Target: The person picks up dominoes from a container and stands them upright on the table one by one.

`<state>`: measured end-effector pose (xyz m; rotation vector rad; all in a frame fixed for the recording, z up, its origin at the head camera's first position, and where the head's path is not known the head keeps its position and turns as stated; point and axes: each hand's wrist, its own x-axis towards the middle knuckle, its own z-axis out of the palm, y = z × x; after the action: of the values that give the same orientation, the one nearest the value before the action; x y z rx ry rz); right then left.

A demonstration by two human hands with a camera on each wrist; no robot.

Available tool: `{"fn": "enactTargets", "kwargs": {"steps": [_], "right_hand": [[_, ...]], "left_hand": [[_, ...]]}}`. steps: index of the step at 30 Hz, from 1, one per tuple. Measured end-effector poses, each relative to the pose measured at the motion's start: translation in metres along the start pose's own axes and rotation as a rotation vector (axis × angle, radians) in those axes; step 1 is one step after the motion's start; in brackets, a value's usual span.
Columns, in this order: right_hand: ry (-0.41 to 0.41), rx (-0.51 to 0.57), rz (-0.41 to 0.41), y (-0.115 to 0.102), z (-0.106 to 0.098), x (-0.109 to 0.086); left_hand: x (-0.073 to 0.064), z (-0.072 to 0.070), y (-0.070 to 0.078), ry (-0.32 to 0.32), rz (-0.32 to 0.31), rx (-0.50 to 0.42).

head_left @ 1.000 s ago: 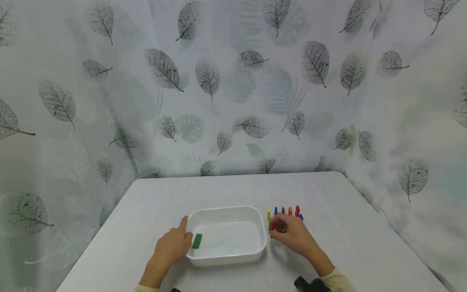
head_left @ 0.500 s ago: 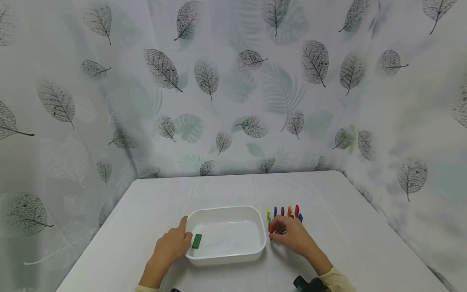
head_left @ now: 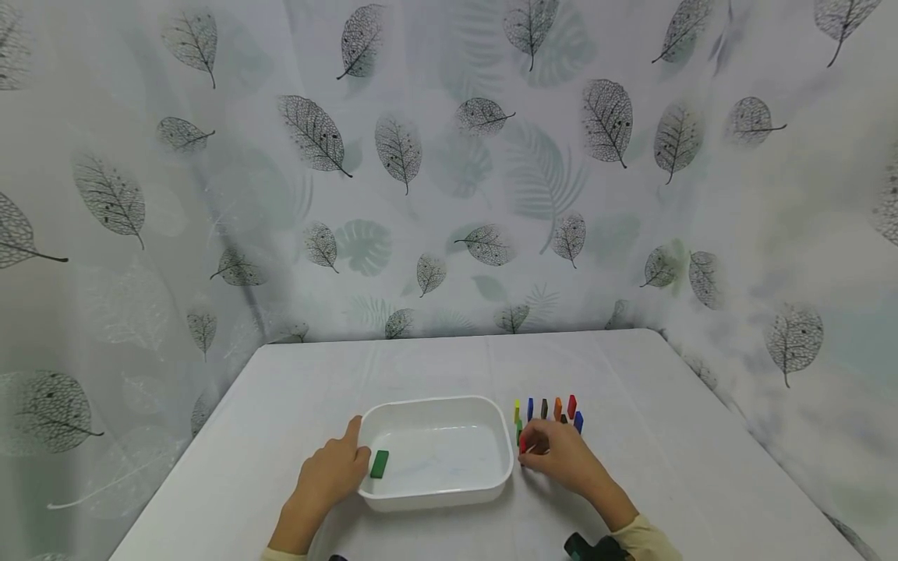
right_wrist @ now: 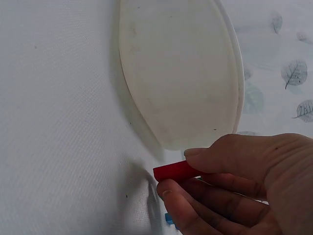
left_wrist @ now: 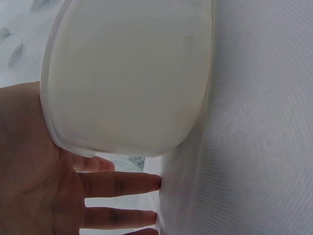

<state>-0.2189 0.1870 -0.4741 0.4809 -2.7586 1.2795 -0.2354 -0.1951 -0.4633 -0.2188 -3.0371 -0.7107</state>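
My right hand [head_left: 564, 456] pinches a red domino [right_wrist: 177, 171] between thumb and fingertips, just right of the white tray [head_left: 442, 497]. In the right wrist view, the domino points out past the fingertips, close over the table. My left hand [head_left: 333, 470] rests against the tray's left end, thumb at the rim. The left wrist view shows that hand's fingers [left_wrist: 120, 185] stretched straight down beside the tray, tips at the tabletop. Inside the tray, near its left wall, lies a dark green domino [head_left: 379, 464].
Behind my right hand several dominoes stand upright, among them a yellow one [head_left: 517, 410], an orange one [head_left: 557, 408], a red one and a blue one [head_left: 578, 421]. A leaf-printed curtain [head_left: 449, 195] encloses the white table [head_left: 421, 366] at the back and sides.
My right hand has shifted slightly toward me with the red domino, showing more of the standing dominoes behind it. The left hand and tray stay put.
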Motion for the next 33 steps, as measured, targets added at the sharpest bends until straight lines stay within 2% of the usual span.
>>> {"fn": "enactTargets", "kwargs": {"steps": [11, 21, 29, 33], "right_hand": [[0.007, -0.016, 0.011, 0.0001, -0.0005, 0.0009], [0.019, -0.026, 0.035, 0.0051, 0.0031, 0.002], [0.008, -0.03, 0.02, 0.0029, 0.0007, 0.0003], [0.022, -0.04, 0.051, -0.0013, -0.0016, -0.001]], "left_hand": [[0.0005, -0.0005, 0.0011, 0.014, 0.008, 0.006], [0.0006, 0.0002, 0.0004, 0.003, -0.007, 0.006], [0.001, 0.0008, 0.0001, 0.006, -0.002, 0.008], [0.0004, 0.0015, 0.0001, -0.004, -0.016, 0.003]]}}
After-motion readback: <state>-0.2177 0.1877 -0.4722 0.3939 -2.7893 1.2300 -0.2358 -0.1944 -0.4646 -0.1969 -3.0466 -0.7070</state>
